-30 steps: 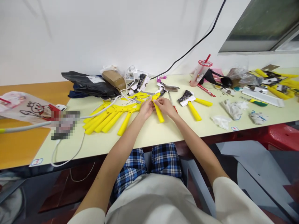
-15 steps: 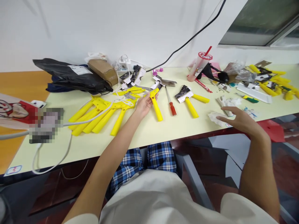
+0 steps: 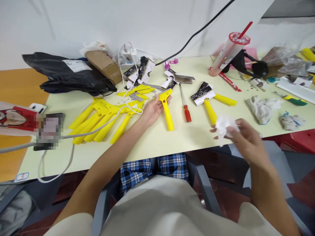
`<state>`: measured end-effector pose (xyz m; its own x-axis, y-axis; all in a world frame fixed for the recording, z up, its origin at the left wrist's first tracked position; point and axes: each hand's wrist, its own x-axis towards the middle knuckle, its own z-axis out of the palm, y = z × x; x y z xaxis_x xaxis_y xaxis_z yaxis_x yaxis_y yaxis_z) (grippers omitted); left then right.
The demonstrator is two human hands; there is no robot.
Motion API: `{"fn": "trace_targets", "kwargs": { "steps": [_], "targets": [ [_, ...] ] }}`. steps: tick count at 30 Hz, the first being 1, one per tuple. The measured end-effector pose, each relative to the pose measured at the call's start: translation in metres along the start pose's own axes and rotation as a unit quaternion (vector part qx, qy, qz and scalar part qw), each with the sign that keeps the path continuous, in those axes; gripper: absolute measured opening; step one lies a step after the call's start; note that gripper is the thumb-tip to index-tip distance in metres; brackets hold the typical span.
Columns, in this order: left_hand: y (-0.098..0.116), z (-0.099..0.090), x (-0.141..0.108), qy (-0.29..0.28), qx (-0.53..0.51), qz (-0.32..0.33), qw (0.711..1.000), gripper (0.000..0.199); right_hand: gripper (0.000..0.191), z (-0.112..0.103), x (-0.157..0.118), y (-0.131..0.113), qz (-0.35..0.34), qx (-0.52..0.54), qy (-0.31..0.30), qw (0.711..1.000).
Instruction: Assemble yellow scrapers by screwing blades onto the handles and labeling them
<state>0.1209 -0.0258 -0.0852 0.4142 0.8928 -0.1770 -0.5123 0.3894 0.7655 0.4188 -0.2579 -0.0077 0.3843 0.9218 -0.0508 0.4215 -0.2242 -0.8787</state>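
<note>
Grip of the left hand (image 3: 152, 110) pinches one yellow T-shaped tool (image 3: 167, 113) by the left end of its head, handle pointing toward the person, above the desk (image 3: 147, 146), between a yellow handle fan (image 3: 104, 130) and a red-handled screwdriver (image 3: 187, 113). Grip of the right hand (image 3: 247, 141), blurred, is bunched around white tissue (image 3: 222, 127) near the desk's front edge. Yellow T-shaped tool looks light and stiff, probably smooth moulded plastic, apt to turn in a loose pinch; best hold likely mid-handle. Tissue probably soft, near weightless, easily torn; take it by a bunched part. Counts: one tool held, one wad of tissue, one screwdriver, two carded yellow tools (image 3: 210, 110) on the right, at least five handles in the fan (overlap hides the exact number), two crumpled white bundles (image 3: 262, 110), one drink cup (image 3: 227, 54).
</note>
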Motion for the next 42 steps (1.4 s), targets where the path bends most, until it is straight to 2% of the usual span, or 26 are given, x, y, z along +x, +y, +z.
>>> {"fn": "trace_targets", "kwargs": {
  "steps": [1, 2, 4, 6, 10, 13, 18, 24, 27, 29, 33, 36, 39, 42],
  "targets": [
    [0.000, 0.000, -0.001, 0.000, 0.007, 0.001, 1.000, 0.036, 0.042, 0.022, -0.008, -0.007, 0.024, 0.105, -0.097, 0.989],
    [0.001, 0.000, -0.001, 0.002, 0.013, 0.001, 1.000, 0.037, 0.036, 0.044, -0.014, -0.014, 0.049, 0.159, -0.162, 0.973],
    [0.003, 0.001, -0.002, 0.006, 0.021, 0.002, 1.000, 0.040, 0.029, 0.081, -0.023, -0.026, 0.055, 0.179, -0.249, 0.950],
    [0.004, 0.002, -0.003, 0.010, 0.028, 0.000, 1.000, 0.042, 0.025, 0.109, -0.027, -0.034, 0.038, 0.191, -0.320, 0.927],
    [0.005, 0.002, -0.005, 0.030, 0.036, -0.008, 0.999, 0.043, 0.027, 0.138, -0.026, -0.043, 0.062, 0.260, -0.431, 0.862],
    [0.002, -0.002, -0.003, 0.040, 0.038, 0.007, 0.998, 0.041, 0.033, 0.148, -0.024, -0.045, 0.086, 0.313, -0.469, 0.821],
    [-0.006, -0.010, 0.002, 0.055, 0.043, 0.020, 0.997, 0.038, 0.043, 0.148, -0.022, -0.056, 0.096, 0.349, -0.506, 0.783],
    [-0.024, -0.030, 0.014, 0.070, 0.052, 0.014, 0.996, 0.042, 0.056, 0.124, -0.020, -0.086, 0.114, 0.324, -0.583, 0.737],
    [-0.035, -0.045, 0.022, 0.094, 0.051, 0.015, 0.994, 0.042, 0.058, 0.113, -0.019, -0.100, 0.117, 0.306, -0.601, 0.729],
    [-0.036, -0.047, 0.023, 0.099, 0.053, 0.016, 0.994, 0.042, 0.061, 0.108, -0.018, -0.106, 0.105, 0.301, -0.608, 0.727],
    [-0.018, -0.028, 0.011, 0.094, 0.045, 0.006, 0.995, 0.041, 0.072, 0.102, -0.014, -0.112, 0.050, 0.280, -0.609, 0.741],
    [0.003, -0.005, -0.002, 0.084, -0.012, -0.041, 0.996, 0.041, 0.074, 0.100, -0.012, -0.108, 0.031, 0.271, -0.606, 0.747],
    [0.016, 0.010, -0.009, 0.103, -0.094, -0.085, 0.987, 0.047, 0.072, 0.100, -0.013, -0.097, 0.052, 0.303, -0.601, 0.738],
    [0.019, 0.015, -0.011, 0.106, -0.135, -0.107, 0.979, 0.045, 0.074, 0.100, -0.013, -0.084, 0.092, 0.338, -0.592, 0.726]
  ]
}}
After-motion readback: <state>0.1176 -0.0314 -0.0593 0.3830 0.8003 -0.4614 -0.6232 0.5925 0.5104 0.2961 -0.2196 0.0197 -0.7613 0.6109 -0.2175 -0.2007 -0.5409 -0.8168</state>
